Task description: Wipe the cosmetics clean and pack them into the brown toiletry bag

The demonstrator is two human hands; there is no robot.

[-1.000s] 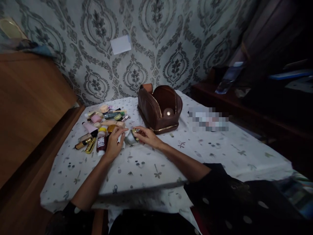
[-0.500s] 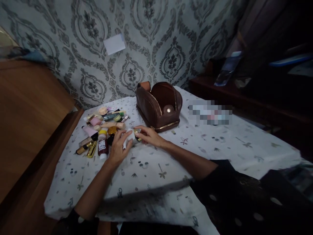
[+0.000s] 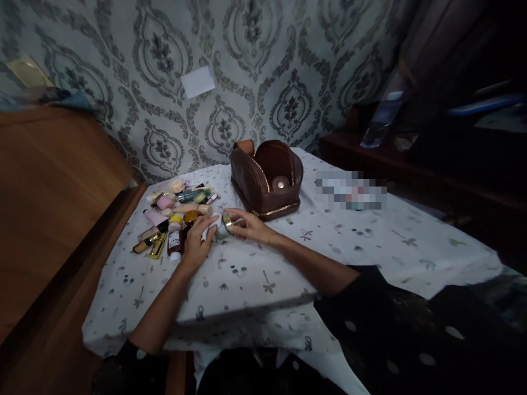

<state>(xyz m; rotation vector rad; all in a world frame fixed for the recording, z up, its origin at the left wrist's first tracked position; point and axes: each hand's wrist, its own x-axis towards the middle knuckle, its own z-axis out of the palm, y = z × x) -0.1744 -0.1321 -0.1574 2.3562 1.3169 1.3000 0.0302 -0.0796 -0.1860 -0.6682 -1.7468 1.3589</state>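
White wipe [image 3: 208, 230] is gripped in the curled fingers of the left hand [image 3: 196, 245] and pressed against the small jar [image 3: 224, 223]. Fingers of the right hand [image 3: 250, 226] close on the jar's gold-lidded end. Jar position: on the tablecloth [image 3: 370, 247], just in front of the brown leather bag [image 3: 265, 184]. Left of the bag, near the left hand: a cluster of cosmetics [image 3: 173, 216].

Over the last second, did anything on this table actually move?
Hardly anything. The left hand slid its white wipe further over the small jar, covering the side that showed before; the right hand still steadies it at the gold lid. Nothing was let go. The brown bag and cosmetics pile stayed put.
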